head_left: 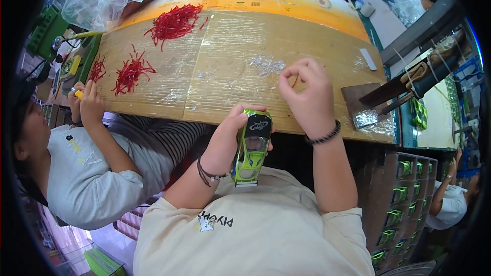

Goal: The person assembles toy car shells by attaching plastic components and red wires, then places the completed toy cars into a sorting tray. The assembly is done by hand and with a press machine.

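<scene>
My left hand (228,135) is wrapped round a lime-green toy car (253,145) with a black front panel, held just off the near edge of the table. Over the tabletop to the right, my right hand (310,88) is closed in a pinch, thumb and forefinger making a ring. A sliver of a thin red strip (295,82) shows at those fingers. Beside them lies a small heap of clear plastic bits (267,65). Farther left on the cardboard are a larger pile of red strips (176,22) and a smaller red pile (132,73).
A co-worker (97,174) sits at my left, holding a small yellow item. At the right stand a dark metal fixture (394,89) on a plate and a rack (396,209) of green cars. A clear bag (97,2) lies at the far left of the cardboard-covered table (225,36).
</scene>
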Action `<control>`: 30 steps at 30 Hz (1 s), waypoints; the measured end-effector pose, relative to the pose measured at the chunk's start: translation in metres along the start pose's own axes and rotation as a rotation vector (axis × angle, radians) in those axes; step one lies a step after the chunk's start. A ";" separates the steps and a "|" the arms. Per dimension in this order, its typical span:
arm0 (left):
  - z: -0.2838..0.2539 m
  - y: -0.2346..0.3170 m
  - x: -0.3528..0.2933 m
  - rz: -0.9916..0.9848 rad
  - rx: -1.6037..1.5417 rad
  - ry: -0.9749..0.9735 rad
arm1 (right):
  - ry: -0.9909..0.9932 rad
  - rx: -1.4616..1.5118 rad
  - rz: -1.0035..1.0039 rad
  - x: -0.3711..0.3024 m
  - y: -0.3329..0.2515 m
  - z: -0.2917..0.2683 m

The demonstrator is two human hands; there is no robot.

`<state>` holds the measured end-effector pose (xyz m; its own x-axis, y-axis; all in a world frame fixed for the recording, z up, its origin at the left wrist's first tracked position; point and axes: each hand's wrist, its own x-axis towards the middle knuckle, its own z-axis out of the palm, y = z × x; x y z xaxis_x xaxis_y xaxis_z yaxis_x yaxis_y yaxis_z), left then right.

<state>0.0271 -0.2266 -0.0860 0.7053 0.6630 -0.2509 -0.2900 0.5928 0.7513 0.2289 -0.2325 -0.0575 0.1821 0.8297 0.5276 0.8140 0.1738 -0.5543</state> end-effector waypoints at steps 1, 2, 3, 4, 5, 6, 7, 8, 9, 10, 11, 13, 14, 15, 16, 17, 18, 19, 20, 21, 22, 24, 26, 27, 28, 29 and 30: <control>-0.001 0.001 -0.003 0.057 0.018 -0.002 | -0.070 0.299 0.072 -0.006 -0.008 -0.005; 0.001 0.003 -0.006 0.110 0.037 -0.012 | -0.070 0.299 0.073 -0.012 -0.015 -0.012; 0.003 0.004 -0.007 0.101 0.039 -0.015 | -0.213 0.659 0.228 -0.020 -0.018 -0.020; 0.005 0.005 -0.008 0.157 0.107 -0.038 | -0.354 1.020 0.383 -0.027 -0.020 -0.025; 0.007 0.006 -0.011 0.216 0.173 -0.060 | -0.351 1.021 0.386 -0.032 -0.020 -0.028; 0.007 0.007 -0.012 0.212 0.174 -0.062 | -0.412 1.087 0.398 -0.037 -0.020 -0.030; 0.006 0.010 -0.014 0.212 0.158 -0.135 | -0.472 1.153 0.410 -0.041 -0.021 -0.033; 0.007 0.011 -0.015 0.214 0.141 -0.209 | -0.470 1.152 0.432 -0.043 -0.021 -0.035; 0.009 0.012 -0.015 0.212 0.142 -0.212 | -0.466 1.152 0.433 -0.045 -0.021 -0.034; 0.011 0.013 -0.016 0.240 0.185 -0.215 | -0.434 1.159 0.430 -0.047 -0.021 -0.033; 0.012 0.013 -0.017 0.271 0.227 -0.216 | -0.404 1.167 0.426 -0.049 -0.021 -0.032; 0.012 0.010 -0.018 0.287 0.226 -0.230 | -0.397 1.179 0.428 -0.052 -0.023 -0.032; 0.012 0.009 -0.019 0.303 0.225 -0.244 | -0.390 1.191 0.429 -0.053 -0.024 -0.033; 0.013 0.009 -0.020 0.302 0.226 -0.244 | -0.390 1.193 0.430 -0.054 -0.024 -0.034; 0.013 0.009 -0.021 0.307 0.238 -0.253 | -0.402 1.231 0.450 -0.054 -0.024 -0.034; 0.013 0.009 -0.022 0.313 0.250 -0.262 | -0.415 1.269 0.468 -0.055 -0.023 -0.034; 0.012 0.008 -0.022 0.314 0.252 -0.259 | -0.417 1.271 0.467 -0.055 -0.023 -0.034; 0.011 0.008 -0.022 0.326 0.263 -0.278 | -0.427 1.280 0.493 -0.056 -0.023 -0.034; 0.010 0.007 -0.022 0.338 0.273 -0.297 | -0.436 1.288 0.519 -0.057 -0.023 -0.033; 0.010 0.006 -0.023 0.339 0.273 -0.294 | -0.439 1.290 0.519 -0.058 -0.023 -0.033; 0.010 0.005 -0.023 0.363 0.294 -0.303 | -0.437 1.296 0.533 -0.058 -0.023 -0.032; 0.010 0.005 -0.025 0.387 0.316 -0.308 | -0.438 1.306 0.548 -0.059 -0.024 -0.032; 0.011 0.006 -0.026 0.374 0.335 -0.286 | -0.434 1.286 0.519 -0.060 -0.024 -0.033; 0.011 0.006 -0.026 0.373 0.335 -0.286 | -0.434 1.286 0.519 -0.061 -0.024 -0.033; 0.010 0.007 -0.026 0.324 0.297 -0.281 | -0.414 1.239 0.509 -0.062 -0.024 -0.034; 0.010 0.007 -0.027 0.276 0.260 -0.274 | -0.395 1.194 0.498 -0.063 -0.025 -0.034; 0.011 0.006 -0.027 0.276 0.261 -0.274 | -0.395 1.194 0.498 -0.064 -0.027 -0.035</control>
<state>0.0132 -0.2456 -0.0678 0.7796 0.6139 0.1237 -0.3432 0.2536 0.9044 0.2144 -0.3087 -0.0539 -0.0192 0.9998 0.0012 -0.3007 -0.0046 -0.9537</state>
